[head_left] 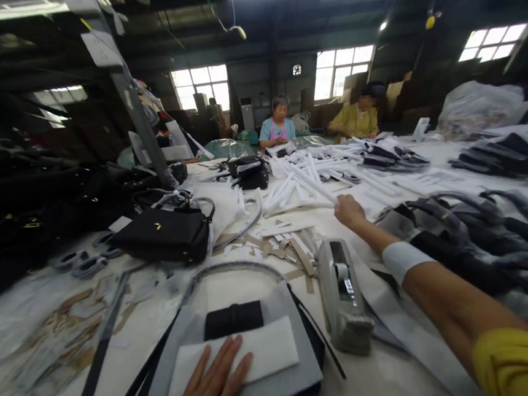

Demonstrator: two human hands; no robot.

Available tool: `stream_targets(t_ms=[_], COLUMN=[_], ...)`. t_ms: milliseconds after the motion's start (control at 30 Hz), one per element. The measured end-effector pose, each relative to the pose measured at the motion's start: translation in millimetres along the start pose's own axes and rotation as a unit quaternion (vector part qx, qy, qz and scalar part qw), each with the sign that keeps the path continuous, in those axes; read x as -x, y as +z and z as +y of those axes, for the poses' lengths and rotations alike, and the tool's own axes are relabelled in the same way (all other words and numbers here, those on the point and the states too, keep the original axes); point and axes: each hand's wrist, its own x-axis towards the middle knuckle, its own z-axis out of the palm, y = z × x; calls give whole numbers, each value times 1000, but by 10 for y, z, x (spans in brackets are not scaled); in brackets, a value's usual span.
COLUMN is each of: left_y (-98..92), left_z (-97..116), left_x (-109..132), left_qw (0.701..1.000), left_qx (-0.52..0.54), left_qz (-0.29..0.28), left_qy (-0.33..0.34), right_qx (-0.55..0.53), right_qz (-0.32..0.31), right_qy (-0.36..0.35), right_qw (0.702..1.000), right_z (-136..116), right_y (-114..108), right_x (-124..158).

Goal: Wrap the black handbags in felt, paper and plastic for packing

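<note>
My left hand lies flat with fingers spread on a white folded padding sheet. The sheet rests on a black handbag partly covered by a grey-white wrapping sheet, its wrapped handle arching away from me. Just beyond the padding, a black strap band shows. My right hand is stretched far forward, its fingers closed on the near end of a white strip at the edge of a heap of similar strips. A grey tape dispenser stands between the bag and my right forearm.
Paper and cardboard scraps litter the middle of the table. A finished black handbag sits to the left, near tape rolls. Wrapped bags crowd the right side. Two people sit across the table.
</note>
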Motion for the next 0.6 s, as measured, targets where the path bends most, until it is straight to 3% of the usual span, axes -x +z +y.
stream_targets(t_ms=[133, 267, 433, 600], left_y=[-109, -230, -362, -364], left_z=[16, 24, -57, -170], left_x=[-64, -85, -115, -177], left_qw=[996, 981, 954, 925], left_qx=[60, 162, 270, 321], left_qz=[-42, -74, -103, -181], left_qy=[-50, -74, -80, -99], right_qx=[-72, -156, -333, -291], right_qz=[48, 48, -28, -59], right_qy=[-109, -196, -257, -312], right_qw=[990, 967, 907, 903], right_z=[-317, -471, -260, 147], right_y=[-403, -814, -1115, -984], right_x=[354, 1090, 2249, 3227])
